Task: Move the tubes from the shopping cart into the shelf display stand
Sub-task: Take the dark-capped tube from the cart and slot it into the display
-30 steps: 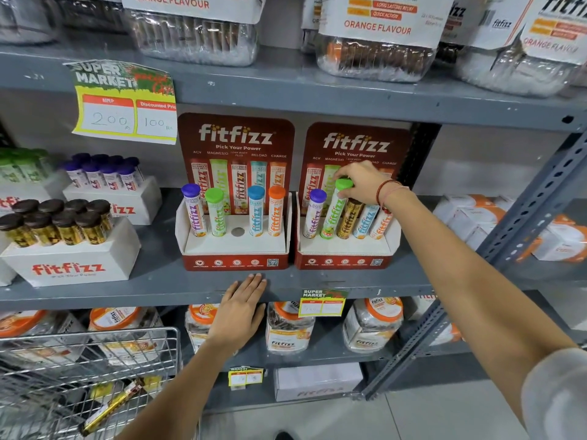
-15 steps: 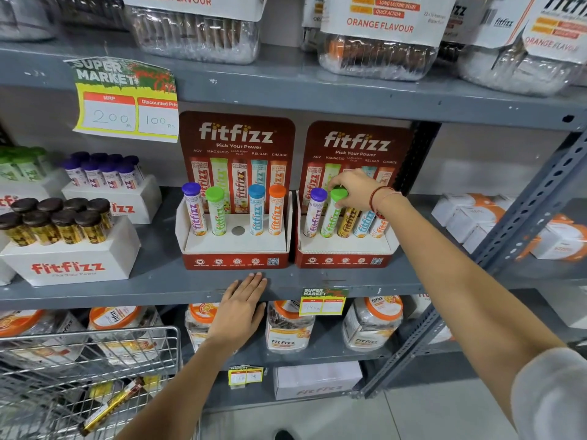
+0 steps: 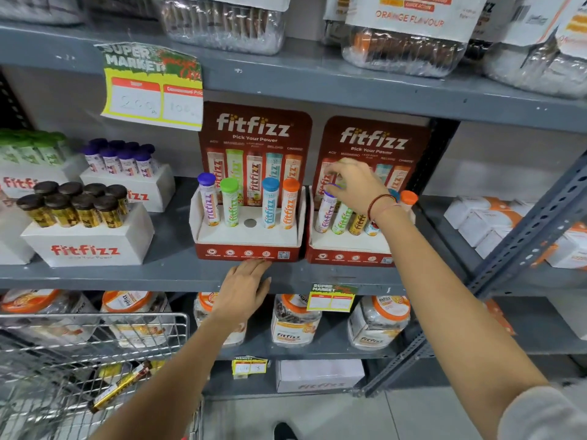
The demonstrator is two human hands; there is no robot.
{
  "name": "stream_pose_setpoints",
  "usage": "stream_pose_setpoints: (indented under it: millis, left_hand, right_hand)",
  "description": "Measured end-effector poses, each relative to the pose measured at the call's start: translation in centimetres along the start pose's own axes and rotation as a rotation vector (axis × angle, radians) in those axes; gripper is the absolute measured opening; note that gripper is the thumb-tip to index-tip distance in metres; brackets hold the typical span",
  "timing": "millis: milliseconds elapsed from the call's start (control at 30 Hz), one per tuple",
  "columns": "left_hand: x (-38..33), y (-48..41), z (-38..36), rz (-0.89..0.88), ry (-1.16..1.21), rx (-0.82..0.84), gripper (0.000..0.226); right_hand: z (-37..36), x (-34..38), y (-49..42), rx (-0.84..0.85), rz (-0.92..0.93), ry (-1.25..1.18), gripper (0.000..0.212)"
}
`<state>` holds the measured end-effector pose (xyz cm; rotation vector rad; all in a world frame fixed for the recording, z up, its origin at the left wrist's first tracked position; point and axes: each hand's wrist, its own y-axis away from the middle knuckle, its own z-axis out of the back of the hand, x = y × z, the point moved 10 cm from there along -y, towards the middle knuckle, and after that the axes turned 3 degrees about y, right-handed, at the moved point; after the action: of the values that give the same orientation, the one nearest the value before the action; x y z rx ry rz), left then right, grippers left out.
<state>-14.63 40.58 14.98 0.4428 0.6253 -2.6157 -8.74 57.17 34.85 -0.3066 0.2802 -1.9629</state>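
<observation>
Tubes fill the right stand (image 3: 349,249) — the right hand (image 3: 355,185) hovers over their caps, fingers loosely spread, grasping nothing. Left hand (image 3: 243,293) lies flat and open on the shelf edge (image 3: 127,276). One gold tube (image 3: 119,387) lies in the cart (image 3: 95,319).

The stands (image 3: 247,254) are dark red with white letters. In the left stand, the tube caps are purple (image 3: 206,178), green (image 3: 229,185), blue (image 3: 270,184) and orange (image 3: 291,185).
</observation>
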Motion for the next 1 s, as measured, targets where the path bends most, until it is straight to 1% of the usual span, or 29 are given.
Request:
stream_pose_setpoints:
  millis: [67,133,200,300,367,467,600,733,800,833,867,933,967,1000]
  left_hand:
    - [0.3,-0.4,1.7,-0.005,0.004,-0.046,0.033]
    - [0.9,-0.2,3.8,-0.003,0.001,-0.102,0.029]
    - [2.0,0.6,5.7,0.008,-0.01,-0.149,0.026]
    - [4.8,3.2,8.2,0.093,-0.038,-0.171,0.032]
    - [7.4,5.9,9.8,0.171,-0.047,-0.194,0.036]
    - [11.5,11.2,11.6,0.304,-0.043,-0.238,0.027]
    - [16.6,20.1,12.7,0.572,-0.096,-0.253,0.035]
    - [19.5,27.8,12.5,0.829,-0.114,-0.254,0.041]
    - [20.3,30.9,11.9,0.933,-0.137,-0.248,0.041]
    - [20.5,32.4,11.4,0.978,-0.133,-0.233,0.043]
    - [20.5,33.6,10.8,1.016,-0.129,-0.219,0.046]
    - [20.7,35.9,9.6,1.089,-0.137,-0.189,0.049]
    - [20.6,36.8,9.0,1.122,-0.143,-0.168,0.049]
    - [20.6,37.5,8.4,1.145,-0.151,-0.15,0.049]
  right_hand:
    - [1.2,2.6,0.5,-0.152,0.044,-0.042,0.023]
    - [1.7,5.6,1.3,-0.298,0.083,-0.148,0.016]
    - [0.4,9.0,1.8,-0.329,0.108,-0.262,0.014]
    - [-3.5,15.0,2.0,-0.265,0.179,-0.384,0.015]
    - [-6.1,19.1,2.3,-0.198,0.237,-0.454,0.014]
    - [-10.5,25.2,3.0,-0.05,0.317,-0.484,0.013]
    - [-18.6,33.7,5.0,0.244,0.426,-0.491,0.016]
    - [-28.3,40.0,8.4,0.567,0.489,-0.38,0.013]
    - [-33.7,41.9,10.5,0.703,0.502,-0.32,0.033]
    - [-36.1,42.7,11.6,0.759,0.519,-0.307,0.039]
    - [-38.6,43.2,12.7,0.823,0.527,-0.265,0.036]
    - [-42.3,44.4,14.6,0.92,0.556,-0.2,0.015]
    - [-44.6,44.8,15.1,0.949,0.561,-0.173,0.012]
    - [-47.0,45.2,15.7,0.977,0.56,-0.15,0.015]
